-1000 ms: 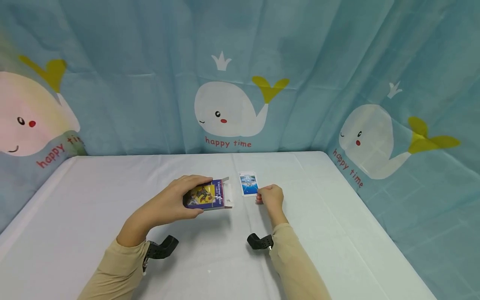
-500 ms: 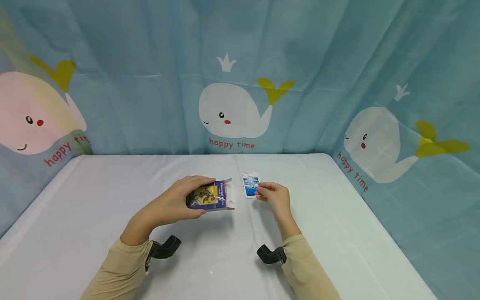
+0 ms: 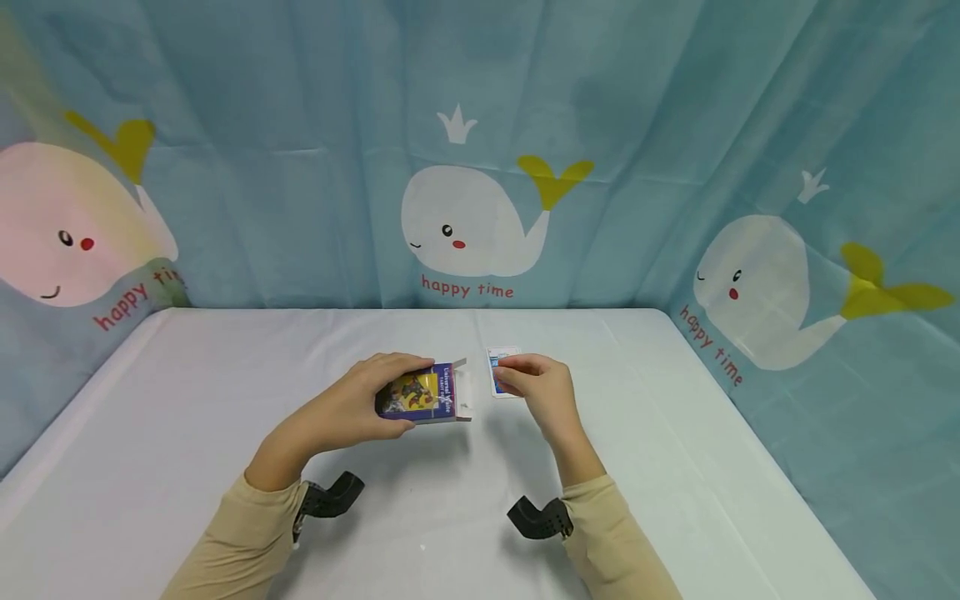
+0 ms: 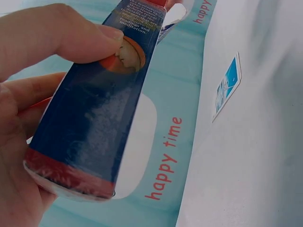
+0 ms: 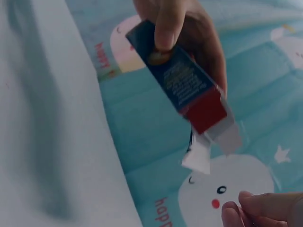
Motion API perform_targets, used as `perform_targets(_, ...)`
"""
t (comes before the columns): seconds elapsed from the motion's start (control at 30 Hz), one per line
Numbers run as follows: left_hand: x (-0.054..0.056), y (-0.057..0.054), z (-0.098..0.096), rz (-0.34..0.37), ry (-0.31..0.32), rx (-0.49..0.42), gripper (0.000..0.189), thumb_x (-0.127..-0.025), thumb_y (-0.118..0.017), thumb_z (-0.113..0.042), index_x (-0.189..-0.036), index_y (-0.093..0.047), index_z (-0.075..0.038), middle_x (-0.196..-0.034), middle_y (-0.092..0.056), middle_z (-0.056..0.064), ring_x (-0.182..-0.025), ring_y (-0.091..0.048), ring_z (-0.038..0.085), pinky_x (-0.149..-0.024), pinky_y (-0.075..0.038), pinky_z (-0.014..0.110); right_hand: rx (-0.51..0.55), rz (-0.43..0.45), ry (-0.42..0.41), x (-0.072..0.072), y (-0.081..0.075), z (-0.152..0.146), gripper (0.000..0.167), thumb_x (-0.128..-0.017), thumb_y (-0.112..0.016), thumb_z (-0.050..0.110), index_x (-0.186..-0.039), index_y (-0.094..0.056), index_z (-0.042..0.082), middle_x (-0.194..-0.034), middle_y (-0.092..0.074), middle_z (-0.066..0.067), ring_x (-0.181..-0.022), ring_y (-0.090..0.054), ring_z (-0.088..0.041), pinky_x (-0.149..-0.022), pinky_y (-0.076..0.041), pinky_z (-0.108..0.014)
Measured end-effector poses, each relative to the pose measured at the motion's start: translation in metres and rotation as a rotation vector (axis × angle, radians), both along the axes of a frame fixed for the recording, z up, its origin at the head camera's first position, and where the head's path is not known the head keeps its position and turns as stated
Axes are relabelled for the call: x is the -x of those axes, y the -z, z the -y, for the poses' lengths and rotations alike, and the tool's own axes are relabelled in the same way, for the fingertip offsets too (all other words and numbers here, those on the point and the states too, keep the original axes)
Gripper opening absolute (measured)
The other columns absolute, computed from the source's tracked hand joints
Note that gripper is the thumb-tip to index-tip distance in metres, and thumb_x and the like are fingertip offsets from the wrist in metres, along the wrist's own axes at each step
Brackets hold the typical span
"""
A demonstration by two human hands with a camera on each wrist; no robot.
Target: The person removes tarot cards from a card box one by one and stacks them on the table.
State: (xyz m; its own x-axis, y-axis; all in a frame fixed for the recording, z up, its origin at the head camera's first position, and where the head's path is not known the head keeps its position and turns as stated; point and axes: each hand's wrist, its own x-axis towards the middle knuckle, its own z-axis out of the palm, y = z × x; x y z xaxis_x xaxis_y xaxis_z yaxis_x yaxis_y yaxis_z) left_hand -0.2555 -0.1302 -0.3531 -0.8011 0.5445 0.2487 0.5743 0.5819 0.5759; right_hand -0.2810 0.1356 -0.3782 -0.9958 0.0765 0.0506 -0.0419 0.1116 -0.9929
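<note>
My left hand (image 3: 352,404) grips a blue tarot card box (image 3: 420,393), thumb along the near narrow side and fingers behind it. The end of the box facing right is open, its white flaps (image 5: 198,156) folded out. In the left wrist view the thumb presses on the blue side near a round orange emblem (image 4: 125,56). A card (image 3: 494,360) with a blue and white picture lies on the table right of the box. My right hand (image 3: 546,390) hovers over the card and partly covers it in the head view. Its fingers are loosely bent, with nothing visible between them.
A white cloth covers the table (image 3: 675,467). A blue curtain (image 3: 315,225) printed with whales stands right behind its far edge and continues around the sides. Black wrist mounts (image 3: 542,518) are on both forearms.
My right hand has come off the card's lower right corner and moved left over it, toward the box. The left hand and box have hardly moved; the head view has shifted slightly.
</note>
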Motion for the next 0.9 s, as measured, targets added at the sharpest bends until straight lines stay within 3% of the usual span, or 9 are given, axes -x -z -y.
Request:
perform_targets(0.2,-0.001,0.000,0.001,-0.012,0.001,0.002,0.073,-0.078,-0.081,-0.014,-0.144,-0.051,-0.014,-0.143,-0.055,0.007,-0.126,-0.051,0.027,-0.101,-0.039,0.053,-0.007,-0.011,-0.039,-0.008,-0.009,0.012,0.016,-0.086,-0.074,0.005,-0.100,-0.075,-0.003,-0.095,-0.075,-0.016,-0.079,-0.074,-0.017,-0.075,-0.060,-0.030)
perform_targets(0.9,-0.003,0.000,0.003,-0.003,0.008,-0.022,0.074,-0.078,-0.081,-0.014,-0.145,-0.051,-0.016,-0.143,-0.055,0.007,-0.126,-0.051,0.028,-0.098,-0.043,0.051,-0.064,0.023,-0.136,-0.014,-0.016,0.032,0.021,-0.086,-0.076,0.014,-0.101,-0.076,-0.001,-0.097,-0.074,-0.013,-0.079,-0.073,-0.014,-0.075,-0.060,-0.031)
